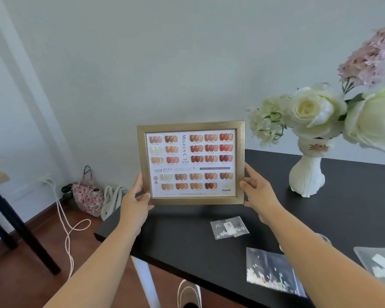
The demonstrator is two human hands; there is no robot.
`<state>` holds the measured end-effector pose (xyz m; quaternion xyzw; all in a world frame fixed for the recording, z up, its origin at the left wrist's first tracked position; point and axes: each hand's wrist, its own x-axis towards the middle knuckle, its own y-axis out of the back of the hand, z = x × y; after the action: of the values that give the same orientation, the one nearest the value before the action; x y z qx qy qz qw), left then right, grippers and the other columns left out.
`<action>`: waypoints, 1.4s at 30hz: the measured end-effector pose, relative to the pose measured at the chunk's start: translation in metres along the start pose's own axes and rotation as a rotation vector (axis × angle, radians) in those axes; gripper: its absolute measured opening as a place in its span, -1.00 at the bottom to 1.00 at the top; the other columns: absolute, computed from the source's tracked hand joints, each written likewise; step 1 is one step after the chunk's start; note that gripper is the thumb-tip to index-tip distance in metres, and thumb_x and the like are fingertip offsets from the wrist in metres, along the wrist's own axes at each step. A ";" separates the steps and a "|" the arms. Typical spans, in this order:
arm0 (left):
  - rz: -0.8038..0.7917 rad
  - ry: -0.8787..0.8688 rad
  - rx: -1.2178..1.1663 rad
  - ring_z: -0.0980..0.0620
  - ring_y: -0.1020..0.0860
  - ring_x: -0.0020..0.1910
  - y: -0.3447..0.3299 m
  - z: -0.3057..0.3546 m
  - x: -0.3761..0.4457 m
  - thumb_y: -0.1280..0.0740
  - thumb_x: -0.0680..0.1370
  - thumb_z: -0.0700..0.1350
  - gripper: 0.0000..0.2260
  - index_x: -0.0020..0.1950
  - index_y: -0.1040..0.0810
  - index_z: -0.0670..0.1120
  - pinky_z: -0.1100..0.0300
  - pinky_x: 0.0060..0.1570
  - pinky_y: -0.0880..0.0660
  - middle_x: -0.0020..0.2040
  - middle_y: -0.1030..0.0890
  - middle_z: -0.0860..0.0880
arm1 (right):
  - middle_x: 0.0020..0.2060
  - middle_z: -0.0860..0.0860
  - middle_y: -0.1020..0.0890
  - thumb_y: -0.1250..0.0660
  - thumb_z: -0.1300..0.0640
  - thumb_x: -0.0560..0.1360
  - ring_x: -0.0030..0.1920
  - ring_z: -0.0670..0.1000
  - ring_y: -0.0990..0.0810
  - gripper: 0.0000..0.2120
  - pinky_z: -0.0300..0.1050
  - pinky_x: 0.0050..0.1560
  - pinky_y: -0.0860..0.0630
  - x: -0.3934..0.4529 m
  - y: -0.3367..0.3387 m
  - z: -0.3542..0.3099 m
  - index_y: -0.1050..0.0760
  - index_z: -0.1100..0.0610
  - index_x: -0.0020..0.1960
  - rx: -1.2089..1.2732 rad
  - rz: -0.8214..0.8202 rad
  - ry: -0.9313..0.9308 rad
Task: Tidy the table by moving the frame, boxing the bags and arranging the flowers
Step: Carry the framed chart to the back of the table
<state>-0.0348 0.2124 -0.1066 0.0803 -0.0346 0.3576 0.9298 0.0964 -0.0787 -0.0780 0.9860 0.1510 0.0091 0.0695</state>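
Head view: a gold frame (191, 163) holding a chart of nail-colour samples is held upright in the air above the left end of a black table (353, 196). The left hand (135, 202) grips the frame's lower left corner, fingers closed on it with the thumb on the front face. The right hand (257, 192) grips the lower right edge, fingers likewise clamped on the frame. The frame's bottom edge is clear of the tabletop.

Table layout:
1. A white cat-shaped vase (307, 174) stands upright near the far edge, to the right of the frame. It carries white roses (313, 110) and a pink flower sprig (369, 58).
2. A small clear bag (229, 227) lies flat in the middle of the tabletop, below the frame.
3. A larger clear bag (273, 272) lies close to the near edge, partly covered by the right forearm.
4. A third clear bag (380, 263) lies at the right side, cut off by the picture border.

Room: the table stands against a pale wall (165, 52) on a white leg (146, 283). The floor (31, 274) is reddish-brown wood. A floral tote bag (87, 194) and a white tote bag (112, 201) rest on the floor against the wall, beyond the table's left end. A white cable (65, 223) runs from a wall outlet and loops across the floor. A second table with black legs (16, 218) stands at the left. A shoe (189, 292) shows below the near edge.
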 end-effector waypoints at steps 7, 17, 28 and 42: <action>-0.026 0.002 0.019 -0.05 -0.42 0.40 -0.020 -0.008 0.072 -0.25 0.64 -0.26 -0.39 0.52 -0.23 0.32 -0.13 0.19 -0.51 0.43 -0.47 0.09 | 0.07 -0.16 -0.60 -0.18 0.14 0.61 0.09 -0.02 -0.55 -0.43 -0.09 -0.20 -0.57 0.069 -0.008 0.002 -0.13 -0.44 0.39 -0.098 -0.041 0.002; 0.006 0.064 0.064 -0.01 -0.46 0.28 -0.042 -0.015 0.142 -0.26 0.63 -0.27 -0.39 0.51 -0.25 0.33 0.09 -0.02 -0.57 0.41 -0.45 0.09 | 0.02 -0.18 -0.60 -0.20 0.18 0.60 0.02 -0.03 -0.57 -0.41 -0.06 -0.23 -0.59 0.136 -0.018 0.004 -0.12 -0.35 0.45 -0.153 -0.012 -0.018; -0.049 -0.057 0.258 -0.07 -0.46 0.37 -0.124 -0.003 0.236 -0.30 0.63 -0.10 -0.44 0.55 -0.19 0.29 -0.03 0.22 -0.50 0.40 -0.49 0.05 | -0.04 -0.21 -0.55 -0.19 0.24 0.61 -0.06 -0.11 -0.55 -0.44 -0.29 -0.48 -0.54 0.208 0.008 -0.006 -0.17 -0.22 0.48 -0.083 0.143 -0.014; -0.026 -0.121 0.349 -0.09 -0.51 0.32 -0.211 -0.007 0.304 -0.29 0.63 -0.18 -0.40 0.57 -0.15 0.22 0.11 0.11 -0.54 0.38 -0.52 0.00 | -0.13 -0.10 -0.54 -0.22 0.22 0.59 -0.15 -0.01 -0.55 -0.75 0.03 -0.10 -0.53 0.264 0.035 0.002 -0.43 -0.16 -0.01 0.048 0.287 -0.012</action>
<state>0.3321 0.2594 -0.1026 0.2623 -0.0270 0.3408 0.9024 0.3584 -0.0330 -0.0758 0.9989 0.0083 0.0095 0.0446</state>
